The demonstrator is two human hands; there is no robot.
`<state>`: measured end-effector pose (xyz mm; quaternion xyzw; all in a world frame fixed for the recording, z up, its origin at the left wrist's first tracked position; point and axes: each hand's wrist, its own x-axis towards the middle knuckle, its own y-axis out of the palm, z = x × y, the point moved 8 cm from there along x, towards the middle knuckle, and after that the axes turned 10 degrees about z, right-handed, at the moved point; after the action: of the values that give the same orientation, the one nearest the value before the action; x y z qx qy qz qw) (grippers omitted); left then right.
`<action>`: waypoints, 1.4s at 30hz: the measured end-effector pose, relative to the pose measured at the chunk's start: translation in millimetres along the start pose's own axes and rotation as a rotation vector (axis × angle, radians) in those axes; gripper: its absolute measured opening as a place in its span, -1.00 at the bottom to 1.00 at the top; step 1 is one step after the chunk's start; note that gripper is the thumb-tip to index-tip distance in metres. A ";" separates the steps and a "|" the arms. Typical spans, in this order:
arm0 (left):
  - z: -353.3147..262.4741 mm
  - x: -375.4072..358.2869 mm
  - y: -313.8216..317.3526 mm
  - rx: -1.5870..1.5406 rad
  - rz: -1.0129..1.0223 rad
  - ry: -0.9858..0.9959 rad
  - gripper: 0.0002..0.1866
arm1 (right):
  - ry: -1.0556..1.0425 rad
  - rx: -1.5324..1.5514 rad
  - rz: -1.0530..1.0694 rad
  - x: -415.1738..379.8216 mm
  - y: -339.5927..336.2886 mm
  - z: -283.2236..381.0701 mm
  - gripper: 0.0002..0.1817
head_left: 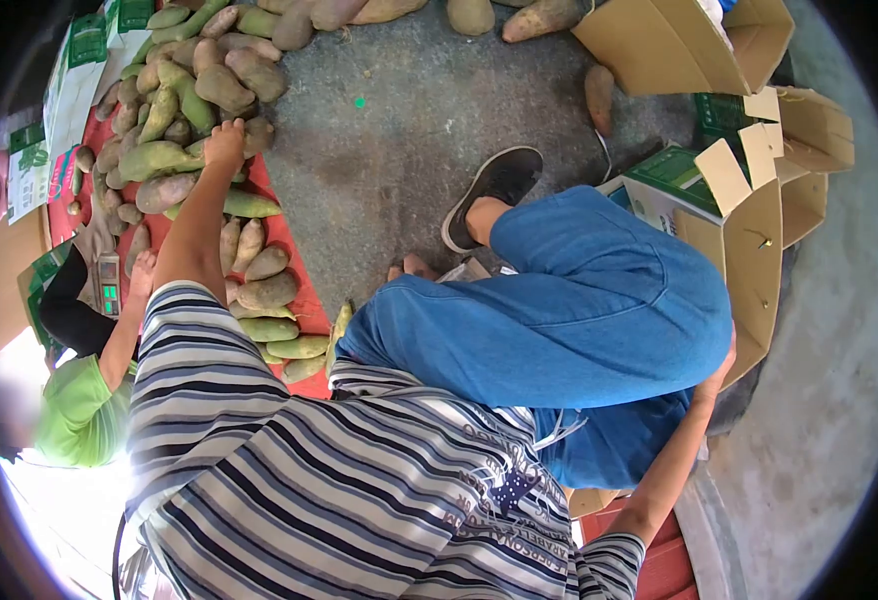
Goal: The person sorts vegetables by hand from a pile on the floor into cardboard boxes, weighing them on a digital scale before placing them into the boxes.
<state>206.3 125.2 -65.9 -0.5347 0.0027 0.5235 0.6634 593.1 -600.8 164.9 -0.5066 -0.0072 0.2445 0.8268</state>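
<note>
My left hand (225, 145) reaches onto the pile at the upper left, its short visible fingers slightly apart. It touches the end of a long green root (159, 160), beside a brown tuber (257, 137). No object shows lifted in it. My right hand (727, 362) lies against the far side of my bent knee in blue trousers (599, 300); its fingers are hidden behind the leg. Below my left forearm, pale tubers (269, 291) and green roots (299, 347) lie on a red sheet (304, 300).
A co-worker in a green shirt (79, 410) sits at the left, one hand (144, 273) near a scale (109, 285). Opened cardboard boxes (754, 260) stand at the right. A lone tuber (599, 100) lies on the grey floor (409, 100). More tubers line the top edge.
</note>
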 end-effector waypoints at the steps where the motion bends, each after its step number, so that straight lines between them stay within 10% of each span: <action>1: -5.5 -5.5 -4.7 0.017 0.001 0.033 -0.72 | -0.013 -0.011 0.000 0.0 0.8 2.0 -0.75; 12: -211.0 -69.7 -68.0 -0.296 0.035 0.636 -0.66 | -0.027 -0.088 0.030 -1.3 2.4 1.8 -0.78; 17: -304.2 -101.9 -142.2 -0.724 -0.368 0.770 -0.59 | -0.034 -0.048 -0.018 -2.3 2.5 -5.7 -0.74; 24: -193.0 -52.8 -127.4 -0.509 -0.508 0.414 -0.73 | -0.022 -0.052 -0.010 -0.3 0.1 -3.3 -0.73; 29: -57.0 24.6 7.0 -0.069 0.030 -0.040 -0.70 | 0.010 -0.064 -0.008 -1.1 0.7 -6.1 -0.74; 42: -44.1 35.9 31.3 0.149 -0.050 0.009 -0.69 | 0.152 0.139 -0.023 -11.3 -0.5 -72.2 -0.80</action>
<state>225.2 114.9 -127.1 -0.4863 0.0313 0.5026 0.7141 602.1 -665.8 132.9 -0.4649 0.0668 0.1960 0.8608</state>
